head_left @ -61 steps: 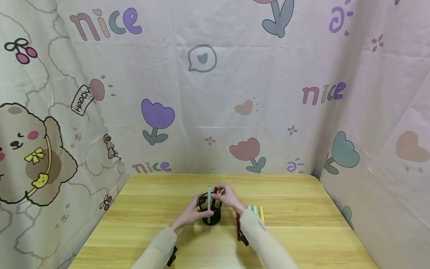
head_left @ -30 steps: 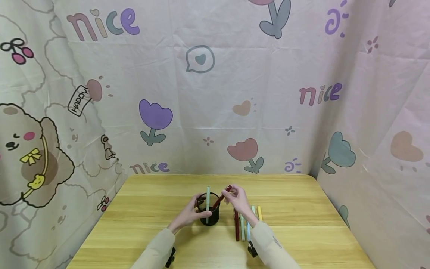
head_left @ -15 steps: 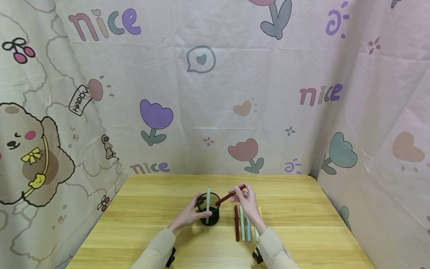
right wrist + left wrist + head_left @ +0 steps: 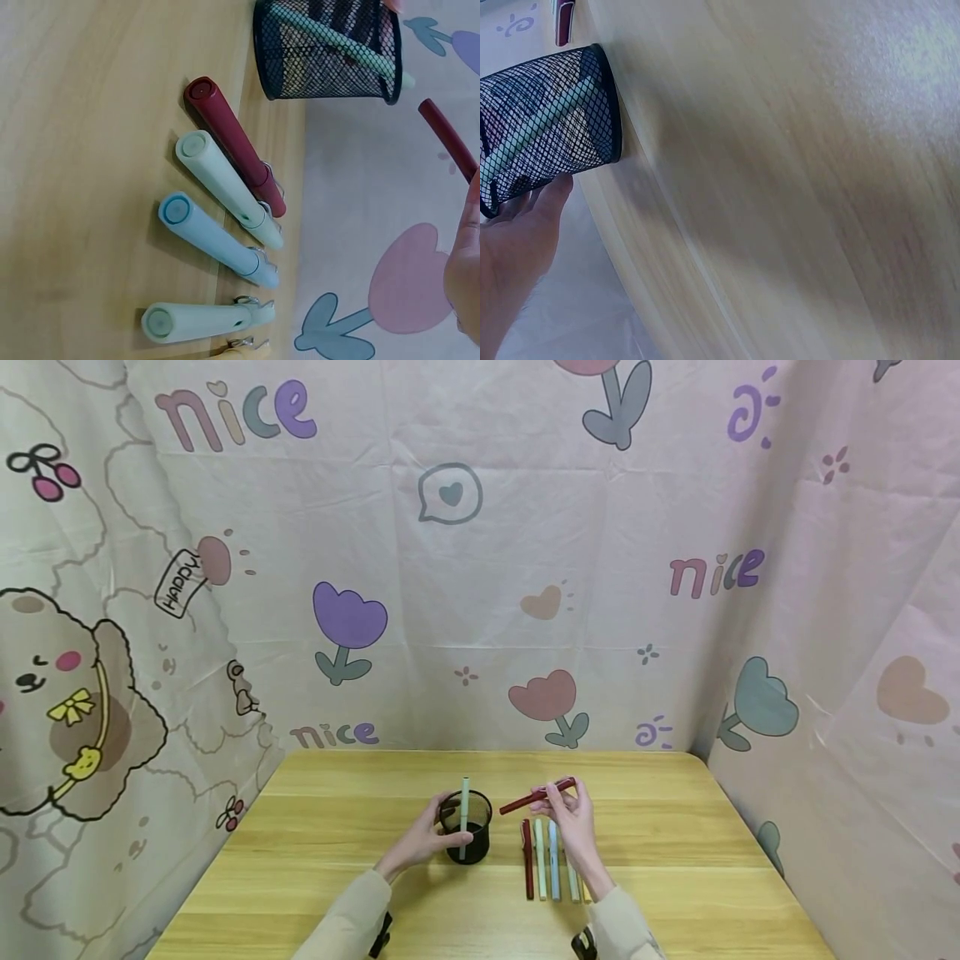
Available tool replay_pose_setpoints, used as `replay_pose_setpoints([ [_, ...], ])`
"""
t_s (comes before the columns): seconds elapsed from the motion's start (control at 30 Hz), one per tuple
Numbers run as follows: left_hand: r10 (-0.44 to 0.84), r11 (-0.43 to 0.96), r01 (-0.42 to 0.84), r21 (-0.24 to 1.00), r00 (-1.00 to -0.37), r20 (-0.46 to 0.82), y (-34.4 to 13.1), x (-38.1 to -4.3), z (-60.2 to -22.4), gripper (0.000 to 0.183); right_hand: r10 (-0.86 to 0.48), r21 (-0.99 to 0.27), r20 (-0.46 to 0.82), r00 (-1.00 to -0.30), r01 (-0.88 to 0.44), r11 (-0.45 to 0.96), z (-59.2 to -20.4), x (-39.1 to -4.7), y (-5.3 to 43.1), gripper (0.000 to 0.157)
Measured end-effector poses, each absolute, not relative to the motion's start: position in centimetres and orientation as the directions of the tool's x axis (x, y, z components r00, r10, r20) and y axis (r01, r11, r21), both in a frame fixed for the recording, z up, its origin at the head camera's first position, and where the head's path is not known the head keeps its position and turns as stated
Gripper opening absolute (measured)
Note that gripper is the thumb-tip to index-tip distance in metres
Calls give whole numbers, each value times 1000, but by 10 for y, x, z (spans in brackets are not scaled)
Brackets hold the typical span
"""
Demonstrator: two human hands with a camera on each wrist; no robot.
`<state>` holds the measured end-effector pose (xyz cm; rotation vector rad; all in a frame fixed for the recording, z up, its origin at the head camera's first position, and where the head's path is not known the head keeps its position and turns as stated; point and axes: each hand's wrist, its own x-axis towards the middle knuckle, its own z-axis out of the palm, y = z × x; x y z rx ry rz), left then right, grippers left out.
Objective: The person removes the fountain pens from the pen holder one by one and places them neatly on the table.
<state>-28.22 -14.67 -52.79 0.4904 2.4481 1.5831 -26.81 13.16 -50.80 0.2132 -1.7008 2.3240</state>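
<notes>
My left hand point(image 4: 427, 839) holds a black mesh pen holder point(image 4: 474, 843) upright on the table, fingers round its side. Inside it leans one pale green pen point(image 4: 465, 797); the mesh and the pen also show in the left wrist view. To the right of the holder, my right hand point(image 4: 572, 818) pinches a dark red pen point(image 4: 517, 803) above the table, tilted, its lower end pointing at the holder and apart from it. Below that hand lie another dark red pen point(image 4: 232, 139), a pale green pen point(image 4: 225, 184), a light blue pen point(image 4: 214, 236), a second pale green pen point(image 4: 202, 321) and a yellow pen point(image 4: 244, 351).
The wooden table point(image 4: 360, 785) has its back edge against a printed curtain point(image 4: 465, 568). Its bare surface shows left of the holder and right of the pen row. The row lies side by side, close to the right forearm.
My right hand has drawn the dark red pen up out of the pen holder and carried it to the right. The left hand has stayed on the holder.
</notes>
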Motion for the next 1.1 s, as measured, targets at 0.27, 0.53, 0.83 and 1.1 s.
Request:
replay_pose_setpoints([
  [0.27,382,370,197,908,-923,45,-147,-282,-528,95,149,-904,238,-960,-275,-326,-512,-263,142,23],
  [0.53,382,344,185,921,-923,43,-146,-282,-528,95,222,-918,224,-949,-282,-280,-520,-259,158,24],
  [0.83,389,330,181,926,-920,41,-146,-283,-529,94,280,-901,255,-926,-332,-279,-530,-255,180,13],
  [1.1,385,331,179,926,-922,41,-146,-283,-528,95,259,-928,223,-940,-285,-238,-539,-251,198,11],
])
